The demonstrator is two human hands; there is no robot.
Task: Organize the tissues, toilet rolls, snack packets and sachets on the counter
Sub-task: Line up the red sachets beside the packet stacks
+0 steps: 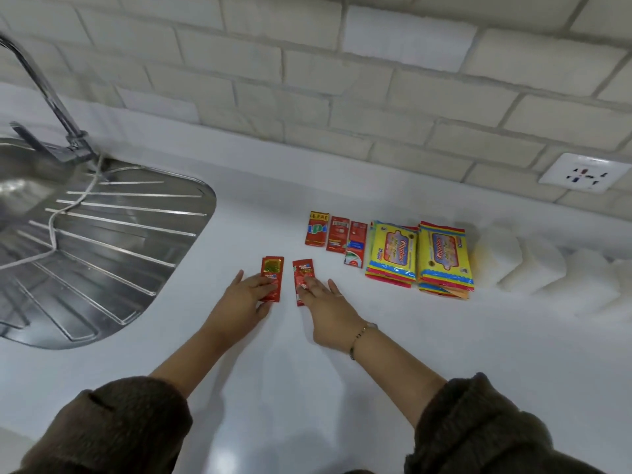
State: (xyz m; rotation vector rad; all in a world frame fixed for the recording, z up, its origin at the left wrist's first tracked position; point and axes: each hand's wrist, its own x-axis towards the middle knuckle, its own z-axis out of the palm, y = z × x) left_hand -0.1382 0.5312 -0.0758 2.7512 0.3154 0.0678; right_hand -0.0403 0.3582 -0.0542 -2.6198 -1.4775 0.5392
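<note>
Touching glossy red oblong sachets (272, 272), both hands (326, 304).

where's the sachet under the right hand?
Head view, centre: the right sachet lies flat on the counter under the right hand, beside the left sachet under the left hand, nearer than the sachet row.

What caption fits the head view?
Left hand touches the left sachet, right hand the right sachet, on the counter.
</note>
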